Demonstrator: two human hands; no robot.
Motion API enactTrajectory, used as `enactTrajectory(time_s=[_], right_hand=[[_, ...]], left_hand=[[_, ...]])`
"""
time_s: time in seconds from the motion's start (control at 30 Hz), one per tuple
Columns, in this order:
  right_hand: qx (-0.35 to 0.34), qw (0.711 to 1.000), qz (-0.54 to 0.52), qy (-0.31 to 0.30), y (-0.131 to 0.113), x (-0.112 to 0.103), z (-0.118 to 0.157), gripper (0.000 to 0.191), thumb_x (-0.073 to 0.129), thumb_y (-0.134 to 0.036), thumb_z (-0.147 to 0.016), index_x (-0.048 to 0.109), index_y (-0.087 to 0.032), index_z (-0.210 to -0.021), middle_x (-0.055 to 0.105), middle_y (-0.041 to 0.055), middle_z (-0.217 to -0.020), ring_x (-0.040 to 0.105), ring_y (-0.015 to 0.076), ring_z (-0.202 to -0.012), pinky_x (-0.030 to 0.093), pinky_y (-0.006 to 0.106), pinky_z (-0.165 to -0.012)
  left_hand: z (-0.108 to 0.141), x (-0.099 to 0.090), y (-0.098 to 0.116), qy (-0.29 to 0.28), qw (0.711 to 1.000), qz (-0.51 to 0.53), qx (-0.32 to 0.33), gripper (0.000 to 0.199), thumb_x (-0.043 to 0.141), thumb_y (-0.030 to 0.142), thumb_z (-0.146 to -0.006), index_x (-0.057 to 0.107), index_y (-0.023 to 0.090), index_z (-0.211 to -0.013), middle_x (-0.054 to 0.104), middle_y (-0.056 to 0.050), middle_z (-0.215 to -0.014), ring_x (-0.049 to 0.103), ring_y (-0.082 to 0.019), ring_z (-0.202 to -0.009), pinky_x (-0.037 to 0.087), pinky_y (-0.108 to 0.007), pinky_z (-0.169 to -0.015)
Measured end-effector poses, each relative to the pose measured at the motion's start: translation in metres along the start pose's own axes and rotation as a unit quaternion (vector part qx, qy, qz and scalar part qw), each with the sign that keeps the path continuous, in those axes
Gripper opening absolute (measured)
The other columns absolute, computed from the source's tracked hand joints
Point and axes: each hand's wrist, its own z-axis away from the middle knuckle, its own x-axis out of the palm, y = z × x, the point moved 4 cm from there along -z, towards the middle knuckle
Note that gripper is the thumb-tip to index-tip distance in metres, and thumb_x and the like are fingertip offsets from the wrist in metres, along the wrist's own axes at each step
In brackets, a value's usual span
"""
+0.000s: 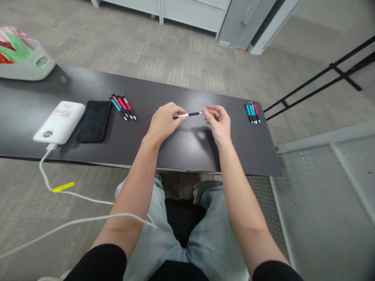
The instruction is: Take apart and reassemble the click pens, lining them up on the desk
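My left hand (165, 121) pinches a pen (193, 114) with a white barrel and a black grip, held level above the dark table. Its thin silvery end points to the right, toward my right hand (218, 121). The thumb and fingertips of that hand are pinched together just off the pen's end. Whatever small thing they hold, if anything, is too small to make out, and I cannot tell whether they touch the pen.
Pink and teal pens (121, 106) lie left on the table (187, 150), with another group of pens (252, 113) at its right end. Further left are a black phone (94, 121), a white power bank (60, 123) with a cable (88, 199), and a white basket (43, 64).
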Motion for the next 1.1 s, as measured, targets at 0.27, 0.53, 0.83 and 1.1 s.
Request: enactTrajectory(time_s=[0.27,0.53,0.83,1.1], right_hand=[[0.027,0.995,0.091,-0.028,-0.008,-0.019,0.011,0.070,0.102,-0.091,-0.092,0.080,-0.034,-0.124,0.096,0.0111,-0.131,0.085,0.0304,-0.102,0.075,0.051,-0.097],[0.011,0.975,0.211,-0.063,-0.014,-0.028,0.021,0.064,0.073,-0.094,-0.115,0.069,-0.032,-0.100,0.076,0.0006,-0.086,0.070,0.0258,-0.084,0.062,0.042,-0.089],[0.018,0.955,0.290,-0.063,-0.017,-0.030,0.023,0.084,0.054,-0.103,-0.122,0.055,-0.031,-0.077,0.061,0.0007,-0.075,0.063,0.0254,-0.082,0.053,0.040,-0.087],[0.000,0.959,0.280,-0.049,-0.013,-0.031,0.021,0.087,0.046,-0.109,-0.119,0.053,-0.032,-0.078,0.056,0.0010,-0.075,0.059,0.0261,-0.081,0.053,0.041,-0.087]], left_hand=[[-0.003,0.015,0.019,-0.021,0.999,0.013,0.031,0.013,0.090,0.025,-0.104,0.098,0.030,-0.112,0.095,-0.007,-0.121,0.082,-0.031,-0.110,0.066,-0.046,-0.106],[-0.007,0.028,0.034,-0.037,0.997,0.017,0.059,0.008,0.089,0.025,-0.106,0.095,0.029,-0.110,0.096,-0.009,-0.125,0.086,-0.033,-0.120,0.066,-0.048,-0.112],[-0.010,0.045,0.029,-0.116,0.990,-0.002,0.074,0.024,0.077,0.041,-0.118,0.096,0.028,-0.121,0.097,-0.011,-0.129,0.088,-0.036,-0.122,0.067,-0.048,-0.110],[-0.011,0.043,0.032,-0.102,0.991,-0.015,0.083,0.020,0.088,0.042,-0.110,0.095,0.029,-0.124,0.097,-0.011,-0.127,0.088,-0.035,-0.117,0.067,-0.048,-0.111]])
